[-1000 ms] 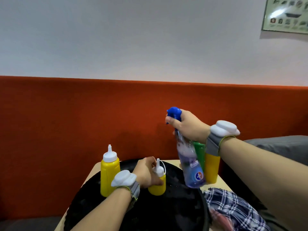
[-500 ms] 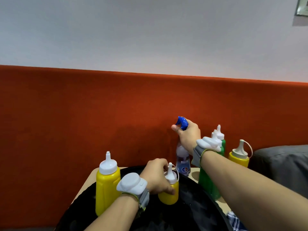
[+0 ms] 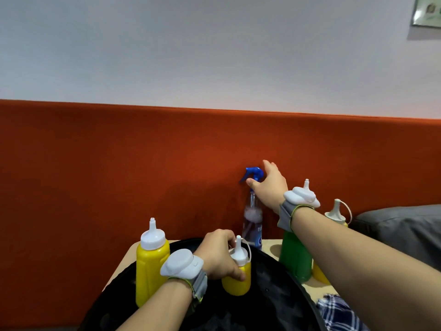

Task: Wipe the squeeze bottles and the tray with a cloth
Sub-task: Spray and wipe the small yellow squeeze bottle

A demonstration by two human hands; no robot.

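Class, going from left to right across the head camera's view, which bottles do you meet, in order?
tall yellow squeeze bottle → small yellow squeeze bottle, gripped by the left hand → spray bottle → green squeeze bottle → far yellow squeeze bottle

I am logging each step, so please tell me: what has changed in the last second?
The right hand brought the spray bottle down from above the tray, stood it at the back of the table and opened its fingers. The left hand still holds the small yellow bottle on the tray.
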